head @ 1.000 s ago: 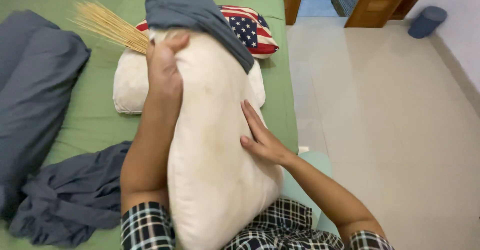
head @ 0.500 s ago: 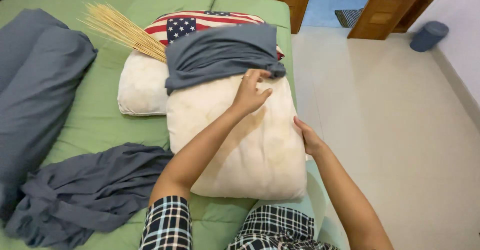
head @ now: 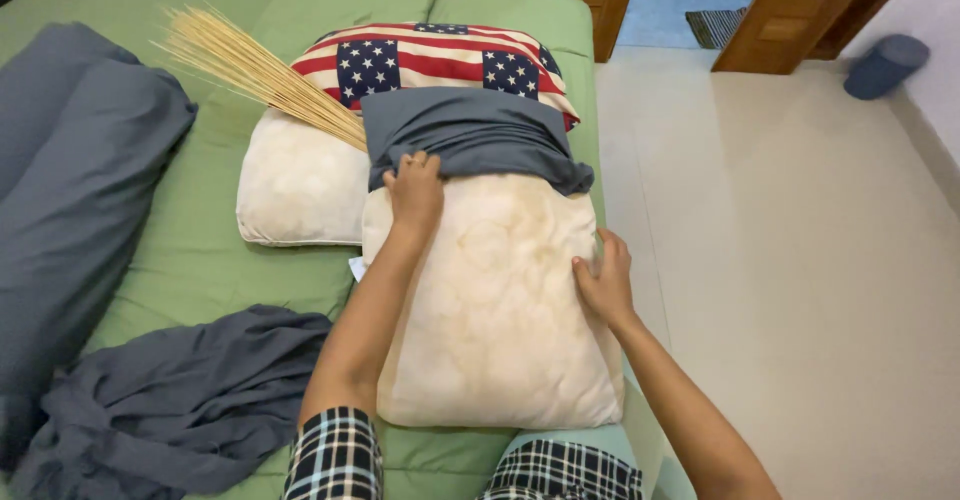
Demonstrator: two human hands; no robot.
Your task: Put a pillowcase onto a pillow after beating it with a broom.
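A cream, stained pillow (head: 495, 310) lies flat on the green bed (head: 210, 260) in front of me. A grey pillowcase (head: 470, 135) covers only its far end. My left hand (head: 415, 188) grips the near edge of the pillowcase at its left side. My right hand (head: 603, 280) presses on the pillow's right edge with fingers spread. My checked shorts show at the bottom of the view.
A second bare cream pillow (head: 300, 185) lies to the left, with a straw broom (head: 255, 70) across it. A flag-patterned pillow (head: 435, 60) sits behind. Grey bedding (head: 80, 180) and a crumpled grey cloth (head: 180, 400) lie left. Tiled floor (head: 800, 260) is to the right.
The pillow stood upright against me and now lies flat on the bed. My left hand moved from its top to the pillowcase edge; my right hand slid to the right edge.
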